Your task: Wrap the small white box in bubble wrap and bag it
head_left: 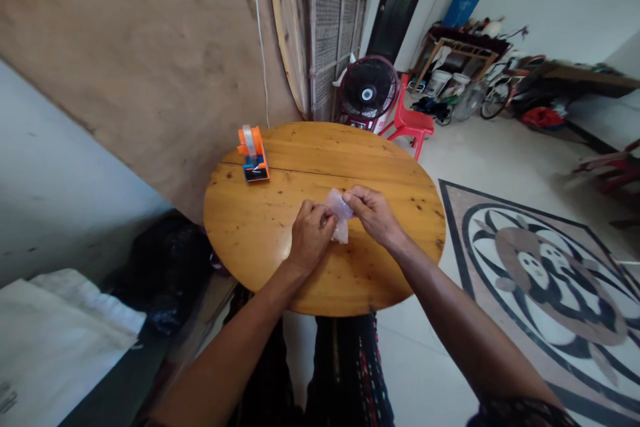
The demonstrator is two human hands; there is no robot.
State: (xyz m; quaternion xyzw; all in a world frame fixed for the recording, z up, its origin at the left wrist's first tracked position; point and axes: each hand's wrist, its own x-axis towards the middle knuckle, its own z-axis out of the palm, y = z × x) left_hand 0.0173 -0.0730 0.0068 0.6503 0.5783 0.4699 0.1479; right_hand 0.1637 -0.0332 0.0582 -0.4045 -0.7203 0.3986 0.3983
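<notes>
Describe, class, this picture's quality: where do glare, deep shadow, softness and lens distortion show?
Head view: pale glare on the wooden table beside the left hand; head view: deep shade over the black bag at left, blurring its outline; head view: fine detail on the translucent wrap looks soft; head view: apparent wide-angle stretching near the edges, as in the floor mosaic.
</notes>
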